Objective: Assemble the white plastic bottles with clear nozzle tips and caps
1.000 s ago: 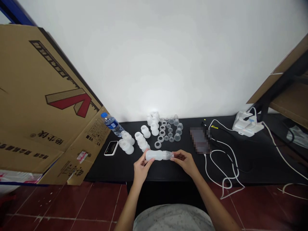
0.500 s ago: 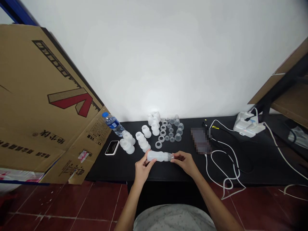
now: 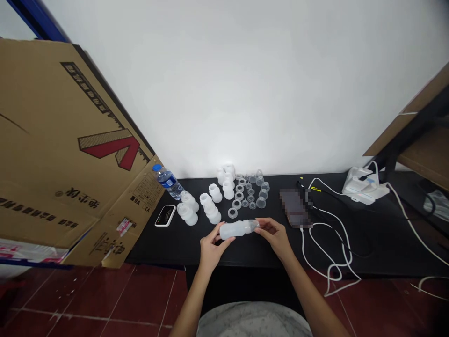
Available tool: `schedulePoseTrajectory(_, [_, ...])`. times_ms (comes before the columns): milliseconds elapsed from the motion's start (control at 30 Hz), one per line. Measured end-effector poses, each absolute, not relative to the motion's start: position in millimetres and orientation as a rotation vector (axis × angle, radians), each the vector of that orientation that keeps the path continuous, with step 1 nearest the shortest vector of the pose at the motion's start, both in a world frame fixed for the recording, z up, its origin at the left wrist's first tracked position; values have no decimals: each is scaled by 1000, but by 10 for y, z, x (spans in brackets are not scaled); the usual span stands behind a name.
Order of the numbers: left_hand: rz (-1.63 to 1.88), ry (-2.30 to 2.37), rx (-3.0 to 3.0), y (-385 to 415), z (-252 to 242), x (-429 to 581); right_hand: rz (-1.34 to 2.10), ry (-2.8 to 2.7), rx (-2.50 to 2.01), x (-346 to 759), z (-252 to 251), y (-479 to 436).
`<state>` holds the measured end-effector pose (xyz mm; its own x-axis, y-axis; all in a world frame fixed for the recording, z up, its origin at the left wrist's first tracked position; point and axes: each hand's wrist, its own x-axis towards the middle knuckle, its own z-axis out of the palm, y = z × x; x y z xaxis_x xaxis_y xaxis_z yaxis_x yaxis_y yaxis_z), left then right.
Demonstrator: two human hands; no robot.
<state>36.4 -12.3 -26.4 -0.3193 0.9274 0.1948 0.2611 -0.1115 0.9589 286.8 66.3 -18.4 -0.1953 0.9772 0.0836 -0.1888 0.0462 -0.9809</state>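
Observation:
A translucent white baby bottle (image 3: 232, 230) lies sideways in the air over the front of the black table. Its base end is gripped by my left hand (image 3: 210, 248). At the other end, my right hand (image 3: 277, 236) has its fingers closed on a clear cap (image 3: 249, 226) that covers the bottle's neck. Just beyond stand several open white bottles (image 3: 212, 213). Behind my right hand are flat rings (image 3: 232, 213), small clear nipples (image 3: 252, 205) and clear domed caps (image 3: 261, 202), set out in columns. Two capped bottles (image 3: 187, 214) stand to the left.
A water bottle (image 3: 168, 181) and a white phone (image 3: 165, 216) sit at the table's left, beside a large cardboard box (image 3: 105, 187). On the right lie a blurred dark device (image 3: 295, 208), looping white cables (image 3: 347, 243) and a white power strip (image 3: 365, 185). A white wall rises behind.
Both hands have shifted slightly right with the bottle, whose capped end now tilts up a little. The clear cap sits over the neck in both frames. The view has also shifted slightly.

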Motion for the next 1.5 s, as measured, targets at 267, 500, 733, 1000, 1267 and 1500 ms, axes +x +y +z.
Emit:
schedulePoseTrajectory(267, [1248,1725,1830,-186,-71,443,1467,-1299,-779,2872,-190,637])
schedulePoseTrajectory(500, [1102,1749,2105,-194,10,505,1489,-1716,-660,2808,-83,555])
schedulePoseTrajectory(733, [1183,1931,1996,-259,-122,491,1438,-1759,-825,2822,-105,539])
schedulePoseTrajectory(1000, [1213,2246,1761,-385,-275,-65,1358,-1767,-906,2798,-108,522])
schedulePoseTrajectory(1267, [1228,2467,1604,-419,-265,-534,1356,-1777,-919,2783,-139,540])
schedulePoseTrajectory(1500, [1386,2509,1346,-411,-231,-427,1345,-1788,-937,2791,-137,535])
